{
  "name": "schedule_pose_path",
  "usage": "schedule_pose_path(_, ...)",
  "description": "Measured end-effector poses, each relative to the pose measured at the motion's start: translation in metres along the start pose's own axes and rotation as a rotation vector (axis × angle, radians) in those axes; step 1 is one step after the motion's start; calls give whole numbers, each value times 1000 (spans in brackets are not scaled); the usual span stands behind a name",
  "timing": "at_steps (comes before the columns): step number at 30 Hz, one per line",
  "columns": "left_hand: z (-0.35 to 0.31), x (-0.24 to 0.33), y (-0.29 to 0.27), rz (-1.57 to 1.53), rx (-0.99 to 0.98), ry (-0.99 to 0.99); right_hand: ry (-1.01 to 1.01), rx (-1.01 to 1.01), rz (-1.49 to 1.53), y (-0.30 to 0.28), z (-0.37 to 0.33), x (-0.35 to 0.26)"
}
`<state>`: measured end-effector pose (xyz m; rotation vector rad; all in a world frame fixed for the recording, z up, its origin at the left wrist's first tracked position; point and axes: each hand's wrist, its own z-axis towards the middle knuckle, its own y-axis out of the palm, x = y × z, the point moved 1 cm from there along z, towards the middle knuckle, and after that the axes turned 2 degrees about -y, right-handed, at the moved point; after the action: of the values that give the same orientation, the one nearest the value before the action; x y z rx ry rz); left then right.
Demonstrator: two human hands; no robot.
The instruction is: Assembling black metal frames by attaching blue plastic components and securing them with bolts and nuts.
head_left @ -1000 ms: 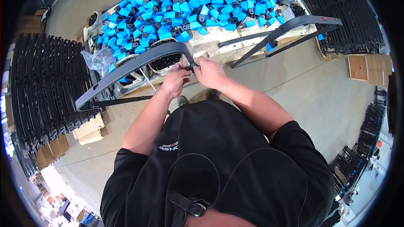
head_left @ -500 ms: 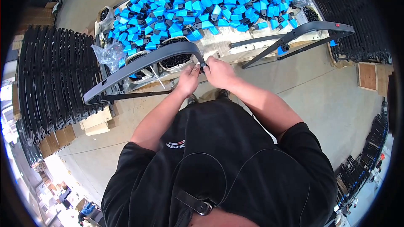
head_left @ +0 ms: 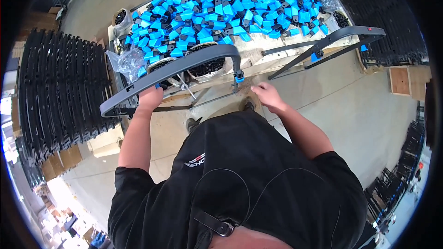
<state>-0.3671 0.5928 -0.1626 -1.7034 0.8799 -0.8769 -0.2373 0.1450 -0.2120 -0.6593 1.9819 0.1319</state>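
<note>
My left hand (head_left: 151,97) grips the underside of a long curved grey plastic bar (head_left: 184,67) that lies across the front of a wooden worktable (head_left: 258,62). A small blue clip (head_left: 239,79) sits at the bar's bent right end. A little right of that end my right hand (head_left: 265,95) hovers with its fingers loosely curled and nothing seen in it. Over the table's right edge rests a second grey bar with black struts (head_left: 332,41). Spread over the tabletop is a heap of blue and black plastic clips (head_left: 230,4).
Stacks of black curved parts stand on the left (head_left: 60,92) and at the right (head_left: 387,23). Round tubs of black pieces (head_left: 205,69) sit at the table's front. A clear bag of small parts (head_left: 124,62) lies at its left corner. Cardboard boxes (head_left: 104,140) rest on the concrete floor.
Both hands were together at the bar's bent end. The left hand has slid left along the bar and now grips its middle; the right hand has drawn back off it.
</note>
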Motion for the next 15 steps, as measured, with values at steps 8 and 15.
schedule_pose_path(8,-2,-45,-3,18,123,332,341,151,-14,130,-63,31)
schedule_pose_path(15,-87,-80,-39,-1073,-678,144,-33,-167,154,309,-82,-51)
